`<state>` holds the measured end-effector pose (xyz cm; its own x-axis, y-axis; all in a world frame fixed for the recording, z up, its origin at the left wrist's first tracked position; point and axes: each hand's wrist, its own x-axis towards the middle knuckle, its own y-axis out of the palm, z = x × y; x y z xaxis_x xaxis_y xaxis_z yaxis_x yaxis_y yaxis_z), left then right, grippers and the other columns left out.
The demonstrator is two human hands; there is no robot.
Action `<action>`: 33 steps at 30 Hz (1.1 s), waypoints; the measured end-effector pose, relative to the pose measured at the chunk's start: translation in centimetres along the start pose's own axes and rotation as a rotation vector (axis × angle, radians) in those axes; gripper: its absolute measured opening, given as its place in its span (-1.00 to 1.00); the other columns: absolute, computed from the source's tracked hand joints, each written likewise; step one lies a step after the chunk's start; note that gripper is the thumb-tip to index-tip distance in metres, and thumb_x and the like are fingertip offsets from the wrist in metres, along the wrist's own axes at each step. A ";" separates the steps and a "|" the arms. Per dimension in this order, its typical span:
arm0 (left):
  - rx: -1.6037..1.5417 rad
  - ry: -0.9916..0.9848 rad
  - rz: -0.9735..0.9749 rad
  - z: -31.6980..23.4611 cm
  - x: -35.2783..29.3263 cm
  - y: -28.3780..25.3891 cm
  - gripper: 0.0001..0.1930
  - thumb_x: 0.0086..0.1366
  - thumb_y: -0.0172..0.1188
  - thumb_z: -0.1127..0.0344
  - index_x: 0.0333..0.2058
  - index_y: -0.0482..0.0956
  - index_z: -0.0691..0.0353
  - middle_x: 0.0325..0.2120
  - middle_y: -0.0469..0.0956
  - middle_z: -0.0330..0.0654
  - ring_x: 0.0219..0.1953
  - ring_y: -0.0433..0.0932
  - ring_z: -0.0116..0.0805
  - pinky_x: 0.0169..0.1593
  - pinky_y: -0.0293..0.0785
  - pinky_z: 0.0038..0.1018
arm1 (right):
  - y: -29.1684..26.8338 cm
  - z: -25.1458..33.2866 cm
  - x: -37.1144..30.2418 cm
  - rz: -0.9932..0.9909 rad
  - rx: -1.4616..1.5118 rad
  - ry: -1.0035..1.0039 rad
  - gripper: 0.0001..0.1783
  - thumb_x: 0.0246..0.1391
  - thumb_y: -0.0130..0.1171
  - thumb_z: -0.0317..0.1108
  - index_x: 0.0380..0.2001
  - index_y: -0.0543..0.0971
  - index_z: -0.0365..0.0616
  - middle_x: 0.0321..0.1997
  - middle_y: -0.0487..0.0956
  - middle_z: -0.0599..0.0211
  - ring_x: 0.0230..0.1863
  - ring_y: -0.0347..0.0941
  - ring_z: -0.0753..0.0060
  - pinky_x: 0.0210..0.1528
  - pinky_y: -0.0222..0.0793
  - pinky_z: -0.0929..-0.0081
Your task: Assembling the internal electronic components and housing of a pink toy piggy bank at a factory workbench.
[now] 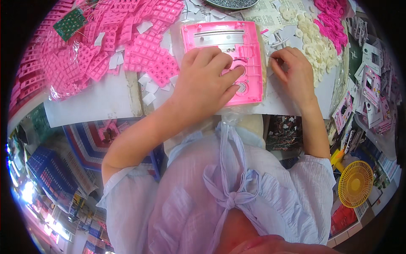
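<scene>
Lying just past twelve o'clock, the pink casing looks light, stiff and a little slippery; its thin moulded ribs are probably its most fragile parts, so the outer walls seem the best hold. The left hand arches over its eight-o'clock side, thumb and forefinger parted by the round openings; whether the other fingers grip cannot be told. At two o'clock the right hand is half curled, fingertips near the thumb; whether they pinch anything is unclear. Rubbery-looking, studded pink keypads heap around ten to eleven, knobbly cream parts around two.
</scene>
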<state>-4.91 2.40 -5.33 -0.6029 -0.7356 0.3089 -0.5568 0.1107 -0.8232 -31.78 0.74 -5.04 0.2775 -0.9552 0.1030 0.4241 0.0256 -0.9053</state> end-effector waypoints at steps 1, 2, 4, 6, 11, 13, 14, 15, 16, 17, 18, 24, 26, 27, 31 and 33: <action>0.007 0.002 0.000 0.0 0.0 0.0 -0.64 0.15 0.35 0.18 -0.04 0.69 0.00 -0.19 0.51 -0.26 0.01 0.44 -0.16 0.12 0.28 -0.12 | -0.1 0.0 0.1 -0.017 0.037 0.012 -0.93 0.05 0.30 -0.40 -0.37 0.65 -0.12 -0.40 0.59 0.33 -0.29 0.54 0.21 -0.26 0.45 0.31; 0.009 0.008 -0.003 0.0 0.0 0.1 -0.64 0.15 0.35 0.18 -0.04 0.69 0.00 -0.19 0.51 -0.26 0.01 0.44 -0.16 0.12 0.28 -0.12 | -0.4 0.1 0.3 -0.043 0.038 0.012 -0.93 0.05 0.31 -0.40 -0.37 0.65 -0.13 -0.41 0.59 0.33 -0.31 0.54 0.22 -0.27 0.45 0.32; 0.018 0.016 -0.008 0.1 0.0 0.2 -0.63 0.15 0.35 0.18 -0.04 0.69 0.00 -0.18 0.50 -0.26 0.01 0.43 -0.16 0.13 0.28 -0.12 | -1.3 0.4 0.8 -0.097 0.044 0.007 -0.93 0.04 0.31 -0.41 -0.38 0.65 -0.14 -0.42 0.58 0.33 -0.33 0.53 0.25 -0.28 0.44 0.35; 0.034 0.010 0.001 0.0 -0.1 0.2 -0.63 0.15 0.34 0.16 -0.04 0.69 0.00 -0.18 0.51 -0.26 0.03 0.43 -0.16 0.16 0.27 -0.12 | -1.8 1.1 1.3 -0.122 0.079 0.011 -0.92 0.03 0.32 -0.40 -0.39 0.65 -0.15 -0.43 0.59 0.33 -0.36 0.54 0.28 -0.31 0.43 0.39; -0.125 -0.011 -0.067 0.4 -0.2 -0.4 -0.64 0.14 0.35 0.34 -0.04 0.68 0.12 -0.17 0.54 -0.17 -0.01 0.49 -0.09 0.08 0.39 -0.17 | -3.0 3.8 1.7 -0.034 0.268 -0.003 -0.91 0.02 0.34 -0.39 -0.41 0.66 -0.16 -0.45 0.62 0.32 -0.42 0.57 0.33 -0.37 0.44 0.44; -0.325 -0.066 -0.170 1.3 -0.9 -0.5 -0.63 0.11 0.35 0.45 -0.04 0.66 0.20 -0.17 0.56 -0.11 -0.06 0.53 -0.05 0.02 0.45 -0.21 | -3.3 5.4 1.5 0.009 0.242 -0.070 -0.90 0.02 0.36 -0.38 -0.41 0.66 -0.16 -0.45 0.62 0.33 -0.42 0.58 0.34 -0.38 0.45 0.45; -0.299 -0.059 -0.212 1.7 -0.9 -0.6 -0.63 0.10 0.34 0.49 -0.05 0.66 0.23 -0.17 0.56 -0.08 -0.08 0.54 -0.04 -0.01 0.47 -0.22 | -3.0 6.0 1.6 0.020 0.237 -0.073 -0.88 0.00 0.37 -0.36 -0.44 0.64 -0.14 -0.47 0.61 0.34 -0.41 0.58 0.32 -0.38 0.48 0.40; -0.276 -0.052 -0.256 1.9 -1.1 -0.7 -0.62 0.09 0.33 0.53 -0.06 0.65 0.27 -0.18 0.56 -0.05 -0.10 0.55 -0.03 -0.04 0.49 -0.23 | -2.6 6.5 1.6 0.022 0.171 -0.122 -0.87 -0.01 0.37 -0.35 -0.45 0.63 -0.14 -0.48 0.60 0.35 -0.40 0.57 0.30 -0.37 0.49 0.37; -0.254 -0.046 -0.299 2.1 -1.1 -0.7 -0.62 0.08 0.33 0.57 -0.06 0.64 0.30 -0.18 0.56 -0.03 -0.13 0.56 -0.02 -0.07 0.51 -0.24 | -2.0 6.8 1.6 0.026 0.105 -0.171 -0.86 -0.02 0.37 -0.35 -0.46 0.61 -0.14 -0.49 0.59 0.35 -0.39 0.57 0.28 -0.36 0.50 0.34; -0.260 -0.034 -0.282 2.1 -1.1 -0.5 -0.62 0.08 0.33 0.57 -0.07 0.64 0.30 -0.18 0.57 -0.03 -0.12 0.56 -0.02 -0.07 0.51 -0.24 | -1.5 7.1 1.7 0.029 0.039 -0.220 -0.85 -0.03 0.37 -0.34 -0.47 0.60 -0.14 -0.50 0.58 0.35 -0.39 0.56 0.26 -0.36 0.51 0.32; -0.260 -0.027 -0.269 2.0 -1.2 -0.4 -0.63 0.08 0.33 0.56 -0.07 0.64 0.30 -0.18 0.57 -0.03 -0.12 0.56 -0.02 -0.06 0.50 -0.23 | -1.0 7.5 1.8 0.073 -0.053 -0.225 -0.85 -0.03 0.34 -0.32 -0.48 0.58 -0.13 -0.49 0.56 0.33 -0.35 0.55 0.20 -0.33 0.52 0.25; -0.254 -0.012 -0.295 2.0 -1.5 0.4 -0.62 0.03 0.33 0.55 -0.10 0.63 0.30 -0.18 0.57 -0.03 -0.13 0.56 -0.01 -0.06 0.50 -0.21 | -0.2 8.3 3.0 0.173 -0.188 -0.224 -0.86 0.01 0.30 -0.31 -0.47 0.59 -0.13 -0.43 0.60 0.29 -0.31 0.58 0.14 -0.31 0.54 0.18; -0.254 -0.003 -0.314 2.1 -1.5 0.6 -0.62 0.02 0.34 0.54 -0.11 0.63 0.29 -0.18 0.57 -0.04 -0.12 0.56 -0.01 -0.06 0.50 -0.20 | -0.3 8.4 3.2 0.212 -0.197 -0.193 -0.85 0.02 0.30 -0.30 -0.47 0.59 -0.13 -0.44 0.59 0.28 -0.31 0.57 0.13 -0.30 0.54 0.16; -0.253 -0.002 -0.313 2.1 -1.5 0.7 -0.62 0.02 0.34 0.53 -0.11 0.63 0.29 -0.19 0.57 -0.05 -0.12 0.56 -0.01 -0.06 0.50 -0.20 | -0.3 8.5 3.3 0.232 -0.199 -0.175 -0.84 0.02 0.30 -0.29 -0.47 0.58 -0.13 -0.45 0.59 0.27 -0.31 0.57 0.12 -0.30 0.54 0.16; -0.247 -0.015 -0.284 1.9 -1.4 0.4 -0.66 0.03 0.34 0.49 -0.14 0.64 0.28 -0.19 0.57 -0.07 -0.10 0.55 -0.03 -0.06 0.50 -0.20 | -0.3 9.1 3.3 0.278 -0.211 -0.097 -0.83 0.03 0.30 -0.28 -0.46 0.59 -0.14 -0.44 0.61 0.23 -0.32 0.59 0.06 -0.30 0.53 0.10; -0.231 -0.008 -0.255 2.0 -1.4 0.2 -0.68 0.04 0.34 0.48 -0.17 0.65 0.27 -0.19 0.57 -0.08 -0.09 0.55 -0.04 -0.05 0.50 -0.20 | -0.3 9.3 3.3 0.309 -0.227 -0.057 -0.82 0.03 0.30 -0.27 -0.46 0.58 -0.15 -0.44 0.63 0.20 -0.34 0.60 0.02 -0.31 0.52 0.07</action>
<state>-3.00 2.13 -6.86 -0.4235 -0.7642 0.4865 -0.8044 0.0702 -0.5899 -22.95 0.30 -0.54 0.4127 -0.8945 -0.1719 0.1130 0.2376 -0.9648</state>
